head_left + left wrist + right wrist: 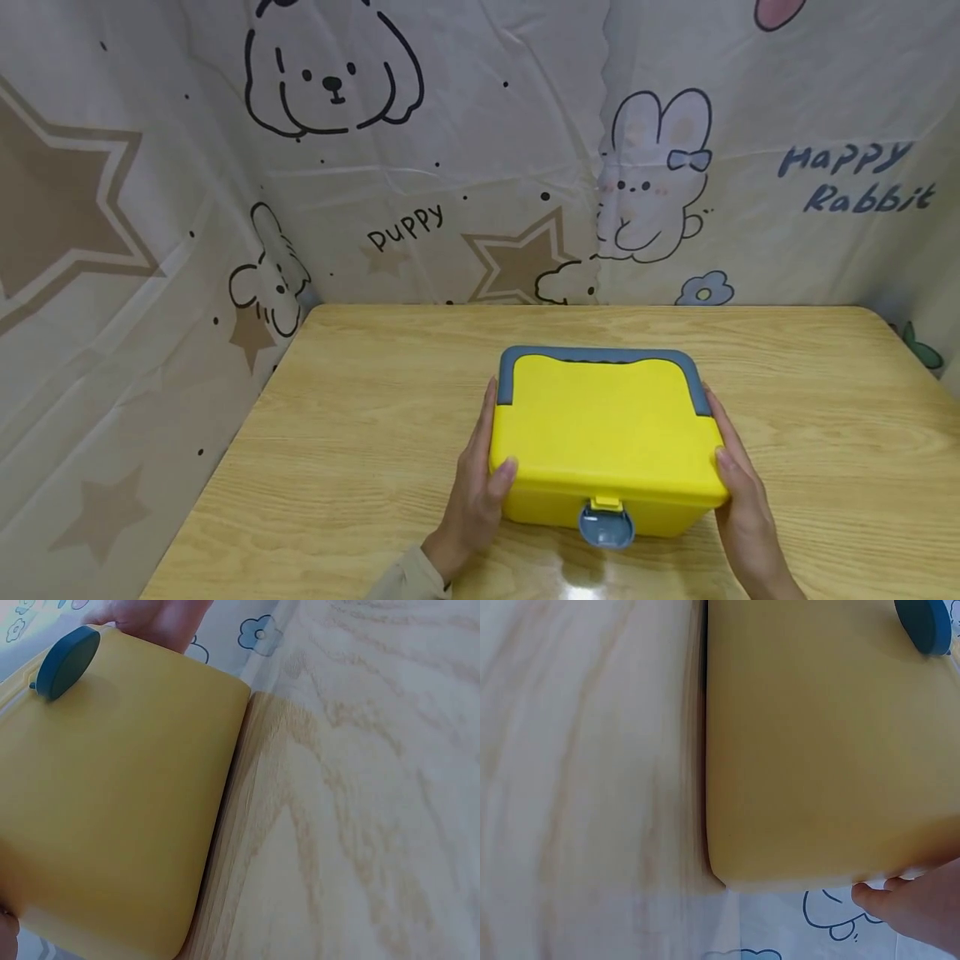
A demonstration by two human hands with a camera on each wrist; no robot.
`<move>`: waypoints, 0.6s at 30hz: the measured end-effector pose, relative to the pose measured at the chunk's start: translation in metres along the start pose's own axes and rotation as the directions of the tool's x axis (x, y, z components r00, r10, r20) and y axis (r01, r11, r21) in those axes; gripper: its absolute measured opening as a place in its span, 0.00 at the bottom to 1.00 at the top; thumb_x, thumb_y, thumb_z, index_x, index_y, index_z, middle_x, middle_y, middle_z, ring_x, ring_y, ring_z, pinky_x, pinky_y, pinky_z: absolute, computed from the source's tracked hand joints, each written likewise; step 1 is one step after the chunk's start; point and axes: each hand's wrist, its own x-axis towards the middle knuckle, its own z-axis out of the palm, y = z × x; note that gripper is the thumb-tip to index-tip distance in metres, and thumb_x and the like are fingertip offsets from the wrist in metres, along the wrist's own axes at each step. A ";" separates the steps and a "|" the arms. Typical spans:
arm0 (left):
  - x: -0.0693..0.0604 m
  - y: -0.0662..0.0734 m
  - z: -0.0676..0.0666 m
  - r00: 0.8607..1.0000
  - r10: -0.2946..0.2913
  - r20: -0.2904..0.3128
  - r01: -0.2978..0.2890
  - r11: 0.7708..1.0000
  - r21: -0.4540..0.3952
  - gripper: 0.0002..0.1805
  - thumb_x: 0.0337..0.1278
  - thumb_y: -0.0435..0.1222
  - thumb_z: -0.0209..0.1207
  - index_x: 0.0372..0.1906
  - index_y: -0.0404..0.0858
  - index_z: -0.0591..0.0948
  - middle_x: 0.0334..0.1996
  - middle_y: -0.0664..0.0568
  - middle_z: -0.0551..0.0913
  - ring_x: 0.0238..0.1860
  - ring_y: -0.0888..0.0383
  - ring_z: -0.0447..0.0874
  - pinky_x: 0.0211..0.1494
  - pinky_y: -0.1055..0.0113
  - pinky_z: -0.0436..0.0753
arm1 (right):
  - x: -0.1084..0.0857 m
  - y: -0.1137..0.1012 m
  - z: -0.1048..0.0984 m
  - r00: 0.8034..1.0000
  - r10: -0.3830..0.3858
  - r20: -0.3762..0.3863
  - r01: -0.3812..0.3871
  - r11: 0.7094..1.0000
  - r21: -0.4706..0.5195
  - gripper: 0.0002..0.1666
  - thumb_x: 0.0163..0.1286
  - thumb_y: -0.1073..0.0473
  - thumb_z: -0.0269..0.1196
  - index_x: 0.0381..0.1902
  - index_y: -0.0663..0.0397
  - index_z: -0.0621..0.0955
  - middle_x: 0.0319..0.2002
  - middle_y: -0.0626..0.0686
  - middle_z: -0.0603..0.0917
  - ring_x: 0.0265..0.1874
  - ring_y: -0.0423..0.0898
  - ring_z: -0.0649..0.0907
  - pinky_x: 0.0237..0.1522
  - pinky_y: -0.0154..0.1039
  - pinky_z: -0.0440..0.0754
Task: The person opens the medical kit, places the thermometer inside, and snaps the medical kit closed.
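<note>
A yellow storage box (603, 429) with a grey-blue carrying handle (600, 355) folded along its lid's back edge sits on the wooden table. On its front a round grey-blue latch (607, 527) sticks out below a yellow tab. My left hand (474, 492) holds the box's left side, thumb at the front corner of the lid. Opposite it, my right hand (746, 504) holds the right side, its thumb also by the lid's front corner. The right wrist view shows right-hand fingers (907, 896) against the box's side. Some fingertips are hidden behind the box.
The wooden table (360, 433) extends around the box on both sides and behind it. A printed cloth (465, 150) with cartoon animals and stars hangs behind the table and along its left side.
</note>
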 end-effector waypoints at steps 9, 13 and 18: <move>-0.001 0.000 0.000 1.000 0.000 -0.002 0.000 1.000 -0.001 0.38 0.67 0.45 0.39 0.78 0.45 0.41 0.77 0.56 0.48 0.66 0.53 0.64 0.72 0.55 0.59 | 0.000 0.000 -0.001 1.000 0.026 -0.007 -0.026 1.000 -0.011 0.30 0.79 0.53 0.31 0.77 0.34 0.49 0.77 0.44 0.46 0.64 0.37 0.62 0.56 0.21 0.64; -0.001 -0.001 0.000 1.000 0.019 -0.013 -0.019 1.000 0.001 0.38 0.67 0.45 0.40 0.78 0.44 0.43 0.77 0.55 0.48 0.70 0.51 0.60 0.74 0.58 0.56 | 0.000 -0.001 0.000 1.000 0.015 -0.011 -0.015 1.000 0.002 0.30 0.79 0.54 0.32 0.77 0.35 0.49 0.77 0.45 0.46 0.65 0.38 0.61 0.57 0.22 0.64; 0.000 0.000 0.000 0.999 0.031 -0.026 -0.031 1.000 0.002 0.38 0.66 0.45 0.41 0.78 0.45 0.44 0.77 0.53 0.49 0.72 0.51 0.57 0.74 0.61 0.54 | -0.002 -0.004 -0.001 0.999 0.021 -0.031 -0.022 0.999 -0.027 0.29 0.80 0.53 0.33 0.77 0.36 0.51 0.77 0.46 0.48 0.68 0.37 0.60 0.58 0.20 0.64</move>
